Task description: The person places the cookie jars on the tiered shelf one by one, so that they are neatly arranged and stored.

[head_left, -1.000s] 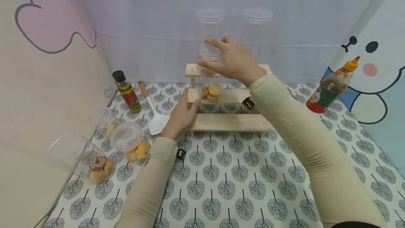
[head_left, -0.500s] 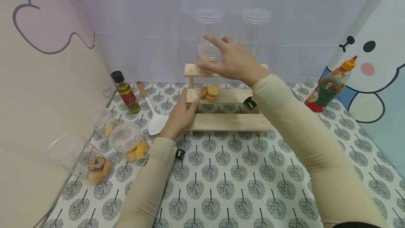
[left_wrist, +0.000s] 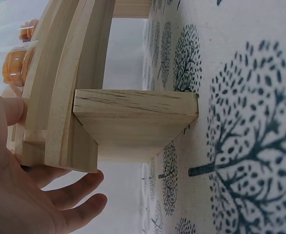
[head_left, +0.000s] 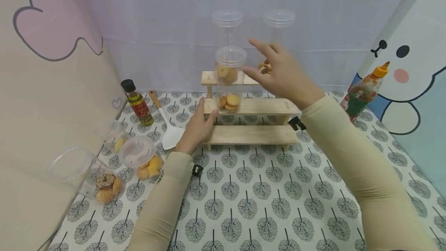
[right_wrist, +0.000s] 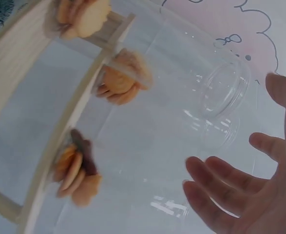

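A three-step wooden shelf [head_left: 251, 134] stands mid-table. My left hand [head_left: 196, 129] grips its left end; in the left wrist view the thumb lies along one side of a board and the other fingers show beyond it. On the middle step, at the left, is a clear lidded jar [head_left: 231, 58] with round biscuits [head_left: 230, 102] at its bottom. Just right of its lid, apart from it, hovers my right hand [head_left: 285, 73], fingers spread and holding nothing. Behind, on the top step, stand two taller clear jars: the left jar [head_left: 227, 19] and the right jar [head_left: 279, 19], both containing biscuits.
Several clear jars sit at the left, including a round jar [head_left: 138, 154] and a large jar [head_left: 74, 165] with a doughnut. Behind them are an oil bottle [head_left: 138, 105] and a white spatula [head_left: 172, 136]. A sauce bottle [head_left: 362, 92] stands right, partly behind my sleeve.
My right hand has come off the middle-step jar and moved to the right. The jar stays put on its step. My left hand keeps its place on the shelf.
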A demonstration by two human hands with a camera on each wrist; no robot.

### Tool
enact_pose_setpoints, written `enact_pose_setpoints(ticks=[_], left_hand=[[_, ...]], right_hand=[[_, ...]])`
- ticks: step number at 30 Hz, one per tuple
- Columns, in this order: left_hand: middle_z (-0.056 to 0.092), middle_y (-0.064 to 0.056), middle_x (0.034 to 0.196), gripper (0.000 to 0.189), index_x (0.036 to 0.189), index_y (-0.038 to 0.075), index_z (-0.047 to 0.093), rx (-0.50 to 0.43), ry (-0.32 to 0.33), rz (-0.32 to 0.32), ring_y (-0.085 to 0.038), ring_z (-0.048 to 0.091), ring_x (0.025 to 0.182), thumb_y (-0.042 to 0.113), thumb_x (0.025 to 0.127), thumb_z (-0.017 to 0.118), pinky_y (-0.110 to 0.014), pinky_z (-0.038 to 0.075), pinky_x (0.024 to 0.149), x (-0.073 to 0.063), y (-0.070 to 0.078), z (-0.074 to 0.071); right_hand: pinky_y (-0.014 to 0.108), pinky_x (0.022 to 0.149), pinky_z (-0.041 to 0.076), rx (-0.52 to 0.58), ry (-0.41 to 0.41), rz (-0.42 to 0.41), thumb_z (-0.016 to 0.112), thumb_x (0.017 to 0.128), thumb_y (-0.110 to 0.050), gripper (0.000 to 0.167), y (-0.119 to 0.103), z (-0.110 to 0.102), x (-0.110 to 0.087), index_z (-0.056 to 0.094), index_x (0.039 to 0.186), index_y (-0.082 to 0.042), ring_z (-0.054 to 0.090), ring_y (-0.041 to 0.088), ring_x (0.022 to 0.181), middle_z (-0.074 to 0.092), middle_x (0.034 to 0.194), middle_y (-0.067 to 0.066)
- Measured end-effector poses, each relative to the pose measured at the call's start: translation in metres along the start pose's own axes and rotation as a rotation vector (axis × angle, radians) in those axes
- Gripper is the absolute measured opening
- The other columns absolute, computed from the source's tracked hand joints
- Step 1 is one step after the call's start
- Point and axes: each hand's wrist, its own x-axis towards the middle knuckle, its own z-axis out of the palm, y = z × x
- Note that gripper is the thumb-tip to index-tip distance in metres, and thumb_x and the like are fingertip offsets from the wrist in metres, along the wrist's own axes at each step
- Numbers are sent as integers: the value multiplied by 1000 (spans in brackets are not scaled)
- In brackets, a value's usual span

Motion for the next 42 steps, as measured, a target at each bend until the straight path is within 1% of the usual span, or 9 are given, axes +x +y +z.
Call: enact_pose_setpoints(ticks=[6, 10, 14, 16, 19, 23, 27, 35, 42], left_hand=[[13, -9, 166, 88, 161, 25, -2, -8, -4, 3, -33, 19, 151, 71, 96, 34, -49, 17, 123, 3, -2, 4], [13, -8, 167, 88, 161, 27, -3, -3, -2, -2, -33, 19, 151, 72, 95, 34, -50, 17, 123, 3, -4, 3], [13, -9, 166, 88, 161, 28, -3, -6, -1, -7, -33, 19, 151, 73, 95, 33, -51, 17, 123, 2, -5, 2], [13, -9, 166, 88, 161, 28, -3, -4, 2, -5, -33, 20, 151, 73, 95, 33, -50, 18, 123, 2, -6, 2], [14, -10, 166, 88, 161, 27, -3, 7, 9, 4, -34, 21, 150, 73, 95, 33, -51, 19, 122, 3, -7, 2], [16, -9, 166, 88, 161, 27, -3, 11, 13, 6, -34, 23, 150, 73, 95, 33, -52, 20, 122, 3, -8, 2], [14, -8, 166, 87, 161, 29, -4, 0, 3, 9, -34, 21, 150, 73, 95, 33, -52, 19, 122, 3, -7, 3], [15, -7, 166, 88, 161, 29, -3, -5, 7, 17, -33, 22, 150, 73, 95, 34, -53, 19, 122, 3, -7, 3], [16, -9, 166, 88, 161, 28, -2, 1, 9, 16, -34, 23, 150, 73, 95, 33, -53, 20, 122, 2, -7, 3]], right_hand=[[54, 84, 49, 69, 153, 55, 55, 99, -50, 62, 39, 9, -42, 31, 156, -38, 56, 32, 109, 52, 132, 15], [54, 86, 50, 111, 238, 87, 54, 101, -41, 57, 67, 21, -63, 37, 155, -29, 58, 35, 104, 55, 125, 19], [55, 88, 51, 136, 281, 147, 52, 103, -38, 53, 92, 39, -79, 42, 153, -22, 59, 36, 100, 57, 120, 21], [56, 86, 52, 135, 287, 194, 51, 103, -40, 53, 104, 49, -85, 43, 152, -22, 59, 37, 99, 57, 119, 21], [56, 81, 53, 126, 284, 256, 48, 104, -43, 53, 121, 66, -91, 43, 152, -21, 60, 37, 99, 58, 120, 21], [54, 75, 53, 119, 249, 315, 43, 105, -46, 55, 138, 87, -93, 43, 152, -18, 60, 38, 99, 58, 119, 22], [53, 75, 53, 147, 219, 352, 40, 105, -48, 56, 148, 101, -94, 44, 152, -16, 60, 37, 99, 59, 120, 22], [53, 81, 53, 201, 228, 380, 42, 104, -48, 55, 152, 112, -96, 47, 150, -18, 60, 36, 101, 60, 125, 22], [49, 79, 53, 237, 243, 388, 40, 105, -50, 54, 155, 118, -97, 52, 147, -18, 62, 32, 96, 64, 116, 20]])
